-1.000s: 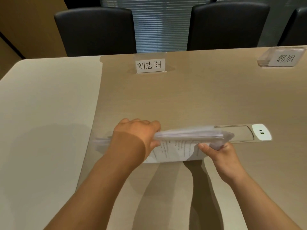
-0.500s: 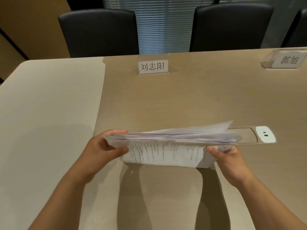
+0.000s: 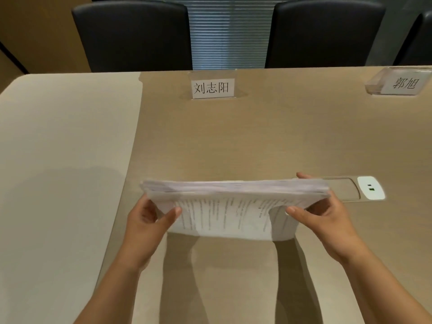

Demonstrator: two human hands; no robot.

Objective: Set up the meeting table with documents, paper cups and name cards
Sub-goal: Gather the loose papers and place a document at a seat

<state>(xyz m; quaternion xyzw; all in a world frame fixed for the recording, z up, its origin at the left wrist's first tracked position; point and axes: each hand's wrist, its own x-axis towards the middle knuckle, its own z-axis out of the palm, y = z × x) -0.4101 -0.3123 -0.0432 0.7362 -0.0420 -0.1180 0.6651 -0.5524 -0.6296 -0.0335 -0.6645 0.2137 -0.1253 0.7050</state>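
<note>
Over the table [image 3: 233,141], documents [image 3: 233,204] held between left hand [image 3: 149,220] and right hand [image 3: 325,218].

Printed on the middle name card [image 3: 211,87] in black: 刘志阳. On the name card at far right [image 3: 404,83]: 郭旭, tilted. Rows of small print on the stack of papers [image 3: 224,215], too blurry to read.

The stack of documents [image 3: 233,190], loose and fanned half a second ago, has been squared into an even block; the left hand [image 3: 149,220], laid over its top a second ago, has been shifted to its left end
</note>
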